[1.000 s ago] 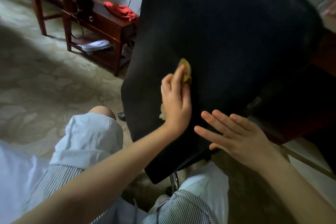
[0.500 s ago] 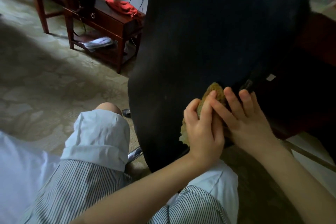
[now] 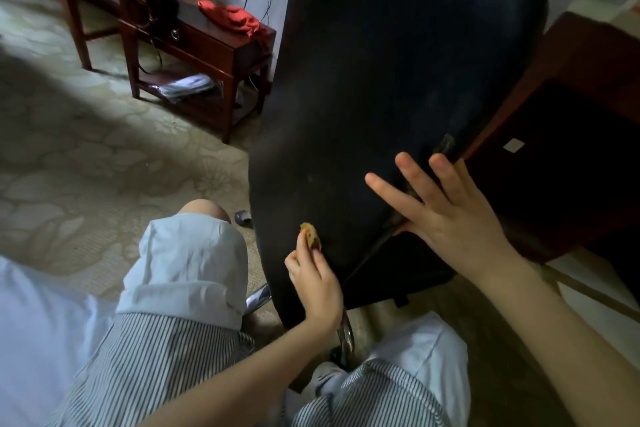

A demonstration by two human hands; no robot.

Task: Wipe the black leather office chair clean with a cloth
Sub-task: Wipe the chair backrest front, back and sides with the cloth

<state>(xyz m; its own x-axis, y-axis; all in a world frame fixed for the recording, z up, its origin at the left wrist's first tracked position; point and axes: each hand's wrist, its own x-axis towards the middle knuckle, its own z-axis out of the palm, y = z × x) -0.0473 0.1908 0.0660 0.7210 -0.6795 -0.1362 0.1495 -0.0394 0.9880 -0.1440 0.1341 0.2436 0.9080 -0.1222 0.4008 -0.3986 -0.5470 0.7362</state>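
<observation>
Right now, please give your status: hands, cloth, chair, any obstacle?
Left hand shut on cloth, pressed to chair low on the back. Right hand open, flat on chair. Nothing blocks the wipe.

The person wears striped shorts (image 3: 166,367) with rolled white cuffs (image 3: 187,274), forearms bare and sleeveless.

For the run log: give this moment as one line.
left hand: shut on cloth, low on chair back | right hand: open, flat on chair back | step: wiping underway
</observation>
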